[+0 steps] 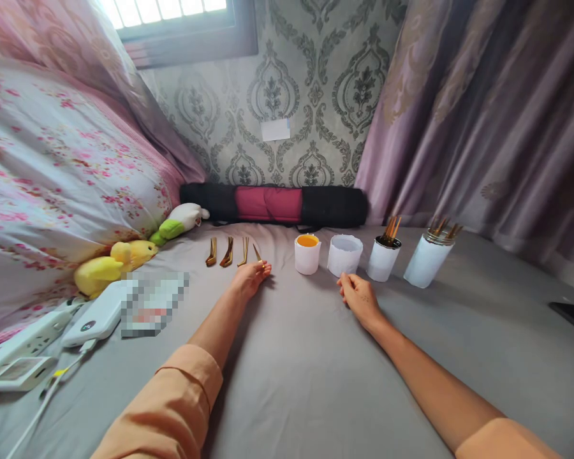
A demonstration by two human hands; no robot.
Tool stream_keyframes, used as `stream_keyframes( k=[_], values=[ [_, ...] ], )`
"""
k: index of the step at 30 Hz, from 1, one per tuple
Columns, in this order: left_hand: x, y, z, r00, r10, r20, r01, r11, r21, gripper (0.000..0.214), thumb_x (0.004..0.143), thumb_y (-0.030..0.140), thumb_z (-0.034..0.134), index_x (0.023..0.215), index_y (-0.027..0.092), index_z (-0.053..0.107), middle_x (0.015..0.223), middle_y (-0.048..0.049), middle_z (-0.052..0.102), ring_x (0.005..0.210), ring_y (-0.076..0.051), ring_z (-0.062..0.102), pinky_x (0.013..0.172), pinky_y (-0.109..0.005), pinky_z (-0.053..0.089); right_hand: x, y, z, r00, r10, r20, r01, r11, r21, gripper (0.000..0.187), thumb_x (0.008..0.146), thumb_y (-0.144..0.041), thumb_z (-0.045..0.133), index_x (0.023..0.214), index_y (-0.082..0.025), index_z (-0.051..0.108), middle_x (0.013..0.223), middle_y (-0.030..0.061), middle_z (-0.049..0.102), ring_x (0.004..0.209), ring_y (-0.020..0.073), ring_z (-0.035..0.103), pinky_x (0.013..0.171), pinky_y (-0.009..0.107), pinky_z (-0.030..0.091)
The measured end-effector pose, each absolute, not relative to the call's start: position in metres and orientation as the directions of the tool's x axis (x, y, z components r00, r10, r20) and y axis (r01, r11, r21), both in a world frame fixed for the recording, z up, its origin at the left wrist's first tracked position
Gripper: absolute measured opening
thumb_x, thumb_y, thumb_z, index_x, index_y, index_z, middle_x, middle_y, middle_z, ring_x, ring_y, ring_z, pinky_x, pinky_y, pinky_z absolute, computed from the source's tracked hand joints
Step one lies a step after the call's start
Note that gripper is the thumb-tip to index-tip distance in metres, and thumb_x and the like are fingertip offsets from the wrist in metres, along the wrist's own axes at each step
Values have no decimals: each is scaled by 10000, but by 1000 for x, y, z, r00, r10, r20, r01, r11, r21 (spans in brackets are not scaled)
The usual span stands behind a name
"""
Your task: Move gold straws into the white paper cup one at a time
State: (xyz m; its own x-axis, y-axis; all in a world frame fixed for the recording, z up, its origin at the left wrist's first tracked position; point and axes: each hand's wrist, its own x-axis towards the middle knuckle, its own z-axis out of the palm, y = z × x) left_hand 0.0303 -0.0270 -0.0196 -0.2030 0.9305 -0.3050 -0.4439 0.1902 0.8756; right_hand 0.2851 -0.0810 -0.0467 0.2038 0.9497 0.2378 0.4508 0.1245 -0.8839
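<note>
Beyond the orange sleeve (pixel 172 408), left hand (pixel 251 277) lay open, fingertips touching a gold utensil (pixel 257 253); right hand (pixel 361 296) rested half-curled, empty, beside a white cup (pixel 345 255).

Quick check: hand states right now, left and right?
Left hand: fingertips at the rightmost gold utensil; grip cannot be told.
Right hand: loosely curled, holding nothing, resting on the grey sheet.

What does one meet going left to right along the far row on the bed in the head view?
Four gold utensils → cup with orange inside → empty white cup → cup of sticks → jar of sticks.
</note>
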Motion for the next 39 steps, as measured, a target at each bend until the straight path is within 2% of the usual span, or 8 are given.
stream_keyframes(
  k=[9, 23, 30, 35, 39],
  values=[
    [43, -41, -23, -105, 961, -257, -496, 173, 851, 164, 681, -73, 527, 754, 64, 579, 647, -69, 608, 561, -77, 589, 559, -162, 498, 285, -82, -46, 208, 952, 225, 446, 112, -888, 410, 796, -502, 372, 687, -159, 568, 537, 4, 516, 412, 104, 476, 408, 214, 347],
    [66, -64, -29, 7, 991, -133, -494, 119, 861, 135, 735, 66, 560, 868, 72, 583, 721, -68, 598, 543, -64, 545, 486, -168, 431, 284, -83, -44, 197, 951, 239, 450, 129, -884, 421, 793, -513, 371, 683, -159, 570, 529, 3, 520, 415, 108, 479, 424, 223, 354],
    [71, -68, -34, 22, 999, -35, -422, 41, 906, 192, 738, 171, 588, 909, 83, 587, 724, -66, 599, 546, -66, 530, 478, -174, 408, 285, -82, -47, 192, 949, 248, 447, 140, -884, 441, 787, -533, 369, 693, -155, 575, 531, 9, 527, 412, 108, 476, 413, 221, 349],
    [75, -74, -32, -1, 1000, 21, -315, -20, 949, 271, 706, 279, 619, 910, 101, 598, 713, -58, 609, 538, -75, 528, 473, -183, 408, 285, -82, -48, 193, 947, 256, 452, 146, -880, 439, 788, -533, 369, 689, -158, 575, 528, 7, 523, 414, 109, 479, 420, 222, 358],
    [79, -78, -28, -30, 997, 71, -217, -76, 973, 269, 702, 299, 605, 893, 109, 611, 696, -47, 613, 526, -79, 521, 461, -185, 402, 285, -82, -47, 192, 950, 245, 447, 137, -884, 439, 785, -532, 372, 693, -155, 575, 531, 9, 521, 410, 107, 476, 408, 216, 352]
  ],
)
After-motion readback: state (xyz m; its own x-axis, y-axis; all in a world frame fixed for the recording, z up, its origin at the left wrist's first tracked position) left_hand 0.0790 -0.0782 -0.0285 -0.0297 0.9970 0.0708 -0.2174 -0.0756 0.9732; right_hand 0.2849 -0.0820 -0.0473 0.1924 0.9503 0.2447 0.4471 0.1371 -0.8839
